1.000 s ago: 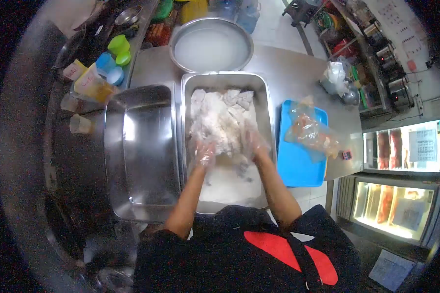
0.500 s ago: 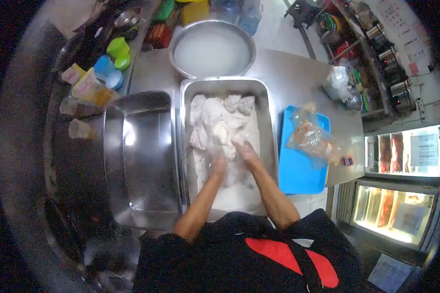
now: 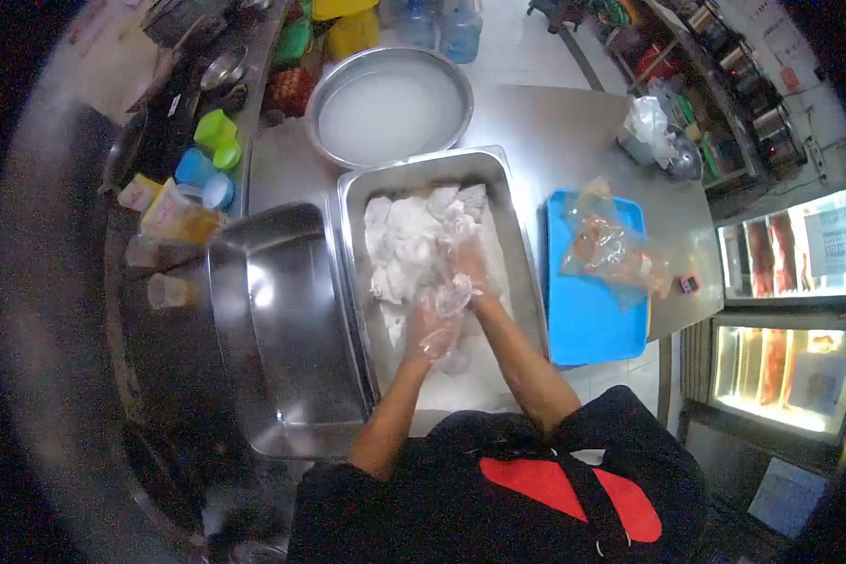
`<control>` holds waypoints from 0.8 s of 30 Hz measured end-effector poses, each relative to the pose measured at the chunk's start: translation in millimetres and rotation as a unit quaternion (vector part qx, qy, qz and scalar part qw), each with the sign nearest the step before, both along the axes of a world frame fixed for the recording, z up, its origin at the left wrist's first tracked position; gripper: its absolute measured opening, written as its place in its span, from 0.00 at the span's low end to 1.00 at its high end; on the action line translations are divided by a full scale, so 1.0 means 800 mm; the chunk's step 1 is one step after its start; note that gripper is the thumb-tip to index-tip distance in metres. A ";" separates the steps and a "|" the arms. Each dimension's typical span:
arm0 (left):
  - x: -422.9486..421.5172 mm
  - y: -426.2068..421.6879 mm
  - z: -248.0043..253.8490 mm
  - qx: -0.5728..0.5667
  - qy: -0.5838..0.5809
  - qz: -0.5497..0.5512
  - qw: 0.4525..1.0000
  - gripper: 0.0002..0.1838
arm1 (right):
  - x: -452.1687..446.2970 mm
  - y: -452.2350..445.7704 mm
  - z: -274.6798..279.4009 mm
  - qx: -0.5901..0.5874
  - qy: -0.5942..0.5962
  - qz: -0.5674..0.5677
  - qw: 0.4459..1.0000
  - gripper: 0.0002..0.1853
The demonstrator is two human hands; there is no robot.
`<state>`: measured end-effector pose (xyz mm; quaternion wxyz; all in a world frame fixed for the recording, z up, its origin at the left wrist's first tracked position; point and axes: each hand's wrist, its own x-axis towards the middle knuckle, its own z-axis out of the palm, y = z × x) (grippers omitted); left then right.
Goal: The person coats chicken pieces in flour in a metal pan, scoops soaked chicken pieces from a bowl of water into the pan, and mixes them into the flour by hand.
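Observation:
A deep steel pan (image 3: 520, 273) holds white powder (image 3: 456, 390) that looks like flour, with several lumpy, powder-coated pieces (image 3: 406, 230) heaped in it. Both hands wear loose clear plastic gloves and are down in the pan. My left hand (image 3: 434, 326) is at the near side of the heap, its fingers hidden by the crumpled glove and powder. Farther in, my right hand (image 3: 470, 265) touches the coated pieces on the right of the heap. Its fingertips blend into the white pieces, so I cannot make out its grip.
Left of the pan stands a second steel pan (image 3: 296, 329). Behind is a round metal basin (image 3: 315, 127) of cloudy liquid. A blue tray (image 3: 592, 329) with a clear plastic bag (image 3: 616, 249) lies to the right. Cups and packets (image 3: 171, 214) line the left shelf.
My right hand has moved farther into the heap, and my left hand has shifted slightly right. Some coated pieces have shifted. The whole view has turned a little.

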<state>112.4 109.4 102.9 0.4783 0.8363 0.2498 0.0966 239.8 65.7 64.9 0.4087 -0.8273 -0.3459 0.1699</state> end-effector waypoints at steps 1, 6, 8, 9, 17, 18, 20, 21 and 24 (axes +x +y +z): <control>-0.007 -0.005 -0.023 -0.023 -0.130 -0.019 0.991 0.20 | 0.002 0.005 -0.018 0.007 -0.027 -0.011 1.000 0.25; 0.016 -0.006 0.024 -0.034 0.092 -0.066 0.993 0.17 | 0.024 0.020 -0.110 0.009 -0.185 -0.081 0.979 0.27; 0.027 0.024 -0.030 0.079 0.150 -0.092 0.981 0.18 | 0.063 0.007 -0.159 -0.049 -0.142 -0.079 0.985 0.26; 0.012 0.038 -0.102 0.034 0.022 0.053 0.998 0.23 | 0.090 0.000 -0.182 -0.081 -0.107 -0.068 0.989 0.26; 0.074 0.152 -0.210 -0.010 0.291 0.098 0.952 0.37 | 0.106 0.023 -0.122 -0.124 0.106 0.054 0.985 0.26; 0.075 0.152 -0.202 -0.041 0.266 0.104 0.957 0.36 | 0.100 0.024 -0.114 -0.115 0.132 0.070 0.982 0.27; 0.063 0.143 -0.176 -0.107 0.216 0.117 0.963 0.33 | 0.081 0.017 -0.097 -0.092 0.209 0.096 0.969 0.27; 0.054 0.135 -0.164 -0.132 0.195 0.125 0.964 0.31 | 0.070 0.013 -0.088 -0.082 0.250 0.108 0.959 0.27; 0.024 0.102 -0.127 -0.167 0.150 0.161 0.961 0.27 | 0.064 -0.007 -0.165 -0.092 0.017 0.253 0.963 0.26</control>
